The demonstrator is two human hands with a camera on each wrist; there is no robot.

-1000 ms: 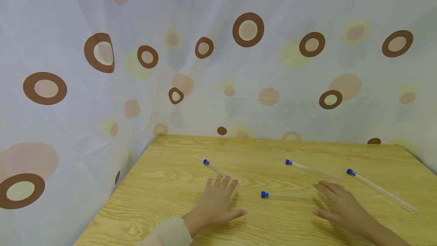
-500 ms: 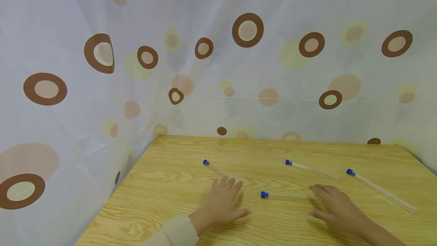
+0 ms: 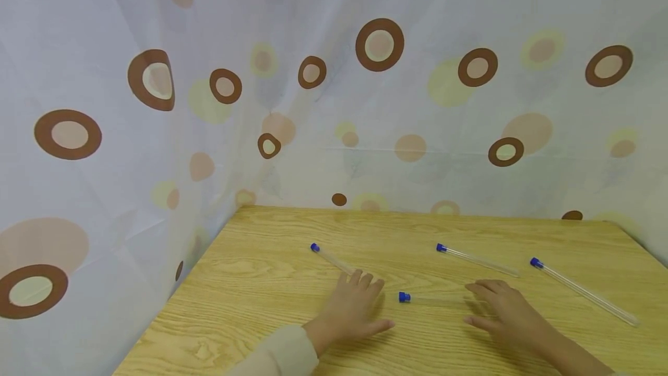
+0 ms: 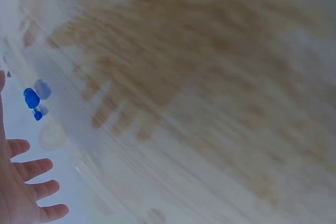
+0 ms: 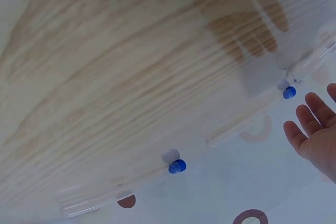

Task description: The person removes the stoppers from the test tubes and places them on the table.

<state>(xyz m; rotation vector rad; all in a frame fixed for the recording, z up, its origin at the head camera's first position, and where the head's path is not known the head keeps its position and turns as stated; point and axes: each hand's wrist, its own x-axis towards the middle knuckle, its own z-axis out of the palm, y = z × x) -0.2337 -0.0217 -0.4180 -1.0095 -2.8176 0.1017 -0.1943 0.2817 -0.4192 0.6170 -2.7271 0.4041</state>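
Observation:
My left hand hovers over the table with fingers spread and holds nothing. Just beyond its fingertips lies a clear capped test tube, its lower end hidden behind the hand. Between my hands, a second test tube's blue cap points left, and its far end runs behind my right hand. That hand is also empty, its fingers loosely extended and pointing left. In the left wrist view, the left hand's fingers are spread apart. The right wrist view catches the right hand's fingers apart from the tubes.
Another blue-capped test tube lies farther back, behind the right hand. To the right, one more test tube slants toward the table's right side. The wooden table ends at a white dotted curtain at the back and left.
My left hand has slid to the right, toward the middle tube. My right hand has shifted slightly left. The tubes have stayed where they were.

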